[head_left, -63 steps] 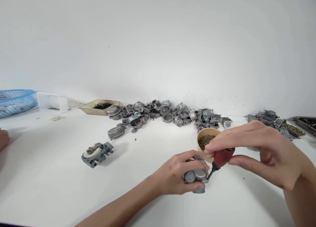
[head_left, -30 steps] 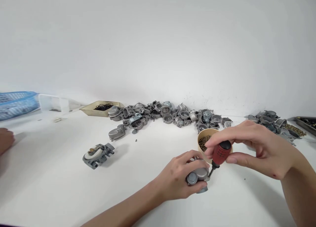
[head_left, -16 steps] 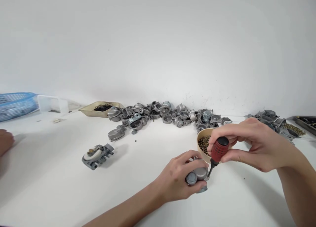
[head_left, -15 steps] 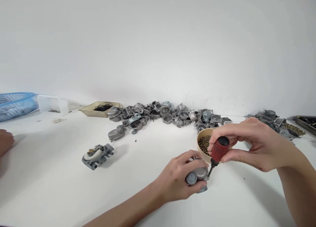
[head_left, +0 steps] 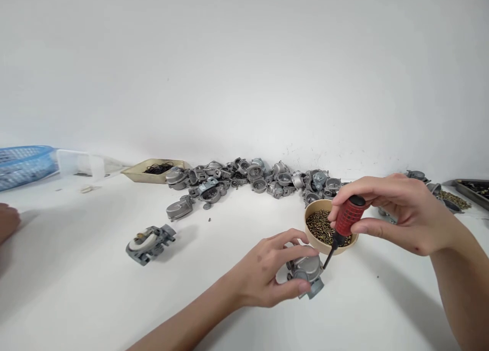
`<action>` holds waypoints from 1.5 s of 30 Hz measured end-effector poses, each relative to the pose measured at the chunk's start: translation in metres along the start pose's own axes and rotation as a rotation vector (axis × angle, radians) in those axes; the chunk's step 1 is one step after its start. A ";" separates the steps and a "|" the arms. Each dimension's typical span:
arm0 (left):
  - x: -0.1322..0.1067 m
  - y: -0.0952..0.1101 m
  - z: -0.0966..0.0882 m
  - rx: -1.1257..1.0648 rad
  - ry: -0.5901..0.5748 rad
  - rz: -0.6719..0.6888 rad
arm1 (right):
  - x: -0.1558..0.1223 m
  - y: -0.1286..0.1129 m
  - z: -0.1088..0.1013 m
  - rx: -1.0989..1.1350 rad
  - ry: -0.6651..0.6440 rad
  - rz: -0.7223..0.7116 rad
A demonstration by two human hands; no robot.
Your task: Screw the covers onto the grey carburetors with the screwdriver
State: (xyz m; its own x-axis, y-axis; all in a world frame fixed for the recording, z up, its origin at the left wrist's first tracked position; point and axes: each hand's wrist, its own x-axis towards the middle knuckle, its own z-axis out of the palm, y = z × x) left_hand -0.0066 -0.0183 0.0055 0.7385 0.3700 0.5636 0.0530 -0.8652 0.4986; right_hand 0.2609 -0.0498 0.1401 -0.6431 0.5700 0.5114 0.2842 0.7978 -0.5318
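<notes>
Right hand (head_left: 401,214) pinches a red screwdriver (head_left: 347,217), shaft slanting toward seven o'clock, tip meeting the grey metal part (head_left: 307,269) clasped by the left hand (head_left: 263,270).

Left hand (head_left: 263,274) and right hand (head_left: 405,216) are bare.

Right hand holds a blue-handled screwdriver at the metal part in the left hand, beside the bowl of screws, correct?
No: the head view shows the screwdriver handle is red, not blue. The right hand holds it at the metal part in the left hand, beside the bowl of screws.
</notes>
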 end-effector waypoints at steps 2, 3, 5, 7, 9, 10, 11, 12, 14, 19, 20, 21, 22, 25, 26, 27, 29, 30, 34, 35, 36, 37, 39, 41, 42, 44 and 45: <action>-0.001 -0.002 -0.006 0.021 -0.028 -0.033 | -0.002 -0.001 -0.001 -0.017 0.041 0.008; -0.001 -0.003 -0.008 0.033 -0.033 -0.048 | -0.003 -0.001 -0.001 -0.026 0.062 0.004; -0.002 -0.005 -0.010 0.054 -0.012 -0.051 | -0.004 -0.001 -0.002 -0.034 0.102 -0.021; -0.004 -0.007 -0.009 0.084 0.025 -0.044 | -0.005 -0.001 -0.002 -0.021 0.138 -0.049; -0.004 -0.008 -0.009 0.120 0.050 -0.059 | -0.005 -0.001 -0.002 -0.002 0.178 -0.061; -0.005 -0.008 -0.008 0.138 0.051 -0.076 | -0.005 -0.002 -0.002 0.003 0.198 -0.060; -0.005 -0.008 -0.009 0.155 0.048 -0.093 | -0.005 -0.002 -0.001 0.006 0.213 -0.061; -0.004 -0.007 -0.009 0.168 0.049 -0.107 | -0.005 -0.002 -0.001 0.006 0.222 -0.060; -0.004 -0.006 -0.011 0.178 0.056 -0.117 | -0.005 -0.003 0.000 0.002 0.224 -0.061; -0.004 -0.006 -0.017 0.020 -0.041 -0.020 | -0.004 -0.004 0.002 -0.022 0.201 -0.060; -0.004 -0.006 -0.018 -0.012 -0.075 0.000 | -0.004 -0.004 0.002 -0.025 0.201 -0.059; -0.004 -0.007 -0.018 -0.031 -0.104 0.011 | -0.004 -0.004 0.002 -0.024 0.202 -0.061; -0.004 -0.007 -0.019 -0.036 -0.125 0.011 | -0.004 -0.005 0.003 -0.018 0.202 -0.062; -0.004 -0.007 -0.019 -0.005 -0.140 -0.001 | -0.002 -0.006 0.005 0.023 0.183 -0.070; -0.004 -0.006 -0.019 0.010 -0.136 -0.002 | -0.001 -0.006 0.006 0.035 0.174 -0.077; -0.003 -0.006 -0.018 0.027 -0.130 -0.005 | 0.000 -0.007 0.007 0.037 0.164 -0.085; -0.002 -0.004 -0.016 0.065 -0.126 -0.030 | 0.003 -0.007 0.010 0.016 0.145 -0.093; -0.001 -0.003 -0.016 0.082 -0.131 -0.050 | 0.005 -0.007 0.011 0.002 0.134 -0.089; 0.003 0.000 -0.013 0.087 -0.143 -0.100 | 0.008 -0.004 0.015 0.001 0.092 -0.091; 0.003 0.000 -0.012 0.077 -0.143 -0.102 | 0.009 -0.003 0.016 0.006 0.088 -0.097; 0.004 0.001 -0.012 0.068 -0.142 -0.101 | 0.009 -0.003 0.016 0.008 0.088 -0.101; 0.005 0.001 -0.011 0.061 -0.142 -0.100 | 0.009 -0.002 0.017 0.007 0.089 -0.106; 0.006 0.001 -0.010 0.060 -0.140 -0.099 | 0.009 -0.002 0.017 0.004 0.086 -0.111; 0.006 0.001 -0.010 0.065 -0.137 -0.097 | 0.009 -0.002 0.017 -0.002 0.080 -0.113; 0.006 0.001 -0.009 0.066 -0.137 -0.098 | 0.009 -0.003 0.017 -0.005 0.077 -0.113; 0.006 0.001 -0.009 0.063 -0.139 -0.098 | 0.010 -0.003 0.017 -0.004 0.076 -0.109; 0.006 0.001 -0.009 0.060 -0.139 -0.100 | 0.009 -0.004 0.017 -0.004 0.075 -0.106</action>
State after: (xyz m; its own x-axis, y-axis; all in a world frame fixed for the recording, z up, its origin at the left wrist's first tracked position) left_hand -0.0076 -0.0136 0.0152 0.8129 0.4086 0.4149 0.1678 -0.8467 0.5050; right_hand 0.2414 -0.0506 0.1351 -0.6151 0.4954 0.6134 0.2206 0.8550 -0.4693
